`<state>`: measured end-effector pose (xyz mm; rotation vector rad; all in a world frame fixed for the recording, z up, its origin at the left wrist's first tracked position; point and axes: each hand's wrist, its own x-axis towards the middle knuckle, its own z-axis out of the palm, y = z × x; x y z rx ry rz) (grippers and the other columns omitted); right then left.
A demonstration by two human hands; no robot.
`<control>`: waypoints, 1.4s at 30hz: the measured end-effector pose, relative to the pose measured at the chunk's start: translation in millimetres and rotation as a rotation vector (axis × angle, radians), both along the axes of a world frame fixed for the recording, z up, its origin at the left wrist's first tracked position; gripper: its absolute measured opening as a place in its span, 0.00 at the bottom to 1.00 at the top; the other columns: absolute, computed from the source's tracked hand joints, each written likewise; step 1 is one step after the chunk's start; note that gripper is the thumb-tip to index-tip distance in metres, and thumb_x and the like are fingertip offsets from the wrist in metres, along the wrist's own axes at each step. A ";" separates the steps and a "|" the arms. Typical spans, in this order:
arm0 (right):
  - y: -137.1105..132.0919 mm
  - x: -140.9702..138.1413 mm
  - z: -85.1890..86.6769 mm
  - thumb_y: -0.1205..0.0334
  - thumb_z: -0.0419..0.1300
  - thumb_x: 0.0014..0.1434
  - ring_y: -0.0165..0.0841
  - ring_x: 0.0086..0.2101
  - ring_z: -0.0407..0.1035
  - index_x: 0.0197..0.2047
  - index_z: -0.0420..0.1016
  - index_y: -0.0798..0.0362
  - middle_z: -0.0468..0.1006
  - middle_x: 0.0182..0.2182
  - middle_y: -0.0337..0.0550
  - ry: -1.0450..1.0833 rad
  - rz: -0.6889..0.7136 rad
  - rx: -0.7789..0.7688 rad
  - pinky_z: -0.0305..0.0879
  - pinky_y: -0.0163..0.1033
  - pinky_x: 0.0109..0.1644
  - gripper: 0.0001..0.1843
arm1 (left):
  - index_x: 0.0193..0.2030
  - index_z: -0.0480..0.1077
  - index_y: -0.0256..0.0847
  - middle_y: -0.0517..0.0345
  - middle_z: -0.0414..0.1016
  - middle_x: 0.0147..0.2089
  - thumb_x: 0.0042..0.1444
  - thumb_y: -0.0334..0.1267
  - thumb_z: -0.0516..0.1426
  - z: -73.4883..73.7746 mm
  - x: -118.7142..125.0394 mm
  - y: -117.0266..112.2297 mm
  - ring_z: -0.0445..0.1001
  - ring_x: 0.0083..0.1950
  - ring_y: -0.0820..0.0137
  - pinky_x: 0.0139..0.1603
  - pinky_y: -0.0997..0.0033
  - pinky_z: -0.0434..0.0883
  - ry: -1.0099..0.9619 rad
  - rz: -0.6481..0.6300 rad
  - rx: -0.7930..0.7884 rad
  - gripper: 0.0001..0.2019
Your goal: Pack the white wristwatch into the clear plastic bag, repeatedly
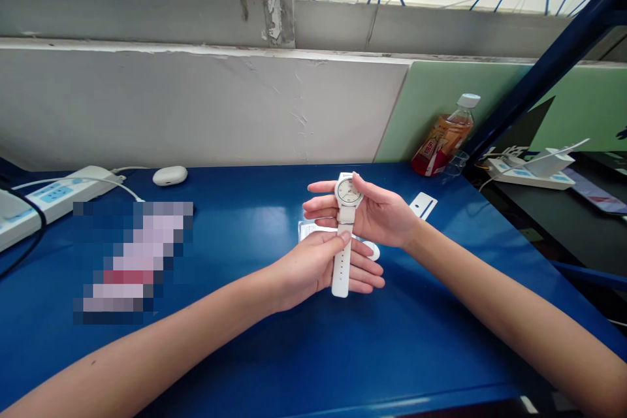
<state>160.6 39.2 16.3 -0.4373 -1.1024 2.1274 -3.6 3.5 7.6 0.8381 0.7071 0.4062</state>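
A white wristwatch (345, 212) with a round pale dial is held upright over the blue table (245, 339), its strap hanging down. My right hand (379, 212) grips the watch case, thumb on top of the dial. My left hand (318, 264) pinches the lower strap between thumb and fingers. Under my hands lies a small clear packet (307, 230) and a white rounded piece (372, 250).
A white earbud case (170, 175) and a power strip (49, 199) sit at the back left. A drink bottle (443, 137) leans at the back right by a white card (423, 204). Another power strip (526, 173) lies beyond the table's right edge. A blurred patch covers something at left.
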 end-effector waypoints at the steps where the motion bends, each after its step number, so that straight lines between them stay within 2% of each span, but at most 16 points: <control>1: 0.1 0.0 0.0 0.52 0.33 0.72 0.38 0.52 0.73 0.56 0.72 0.55 0.79 0.51 0.50 -0.006 -0.006 -0.002 0.59 0.49 0.63 0.31 | 0.43 0.74 0.28 0.35 0.81 0.42 0.72 0.41 0.45 -0.4 0.1 0.2 0.82 0.42 0.58 0.47 0.58 0.76 0.010 0.005 0.005 0.21; 8: 0.8 -0.4 -0.6 0.52 0.34 0.72 0.40 0.51 0.74 0.57 0.71 0.54 0.79 0.52 0.51 -0.005 -0.032 -0.009 0.60 0.53 0.62 0.29 | 0.44 0.74 0.29 0.35 0.80 0.44 0.69 0.51 0.50 -4.9 -0.1 -1.8 0.82 0.42 0.57 0.45 0.59 0.76 -0.078 -0.039 -0.023 0.23; 13: 0.1 -0.5 1.0 0.52 0.33 0.72 0.39 0.51 0.74 0.57 0.72 0.57 0.80 0.51 0.51 0.019 -0.018 -0.001 0.60 0.50 0.63 0.31 | 0.44 0.75 0.27 0.34 0.80 0.43 0.72 0.45 0.46 -1.8 0.2 -2.5 0.82 0.42 0.58 0.47 0.59 0.76 -0.053 -0.023 -0.021 0.23; 21: 0.1 3.3 1.0 0.40 0.39 0.65 0.45 0.55 0.70 0.58 0.72 0.58 0.78 0.53 0.55 0.066 0.027 0.042 0.55 0.54 0.65 0.37 | 0.43 0.75 0.27 0.36 0.81 0.40 0.72 0.42 0.44 -0.2 1.2 -2.1 0.83 0.40 0.60 0.46 0.60 0.77 0.004 0.019 0.013 0.23; 28: 0.5 3.9 -1.8 0.41 0.41 0.65 0.45 0.57 0.69 0.57 0.72 0.64 0.77 0.54 0.59 0.072 0.060 0.000 0.55 0.51 0.66 0.37 | 0.44 0.75 0.26 0.34 0.81 0.41 0.72 0.41 0.45 3.8 1.6 -2.8 0.83 0.40 0.60 0.47 0.60 0.76 -0.014 0.019 -0.051 0.22; 33: 0.5 3.5 -2.9 0.43 0.44 0.66 0.45 0.57 0.69 0.56 0.73 0.63 0.77 0.55 0.57 0.056 0.058 0.006 0.56 0.50 0.66 0.34 | 0.45 0.74 0.23 0.33 0.81 0.41 0.73 0.39 0.43 7.9 3.3 -2.3 0.83 0.39 0.61 0.46 0.62 0.76 -0.006 0.029 -0.087 0.23; 42: 0.4 1.6 0.4 0.45 0.45 0.66 0.48 0.58 0.69 0.55 0.74 0.62 0.77 0.55 0.57 0.034 0.040 -0.013 0.54 0.54 0.66 0.31 | 0.45 0.74 0.24 0.34 0.81 0.42 0.73 0.39 0.43 4.8 3.8 -1.0 0.83 0.40 0.61 0.46 0.62 0.76 -0.013 0.027 -0.071 0.23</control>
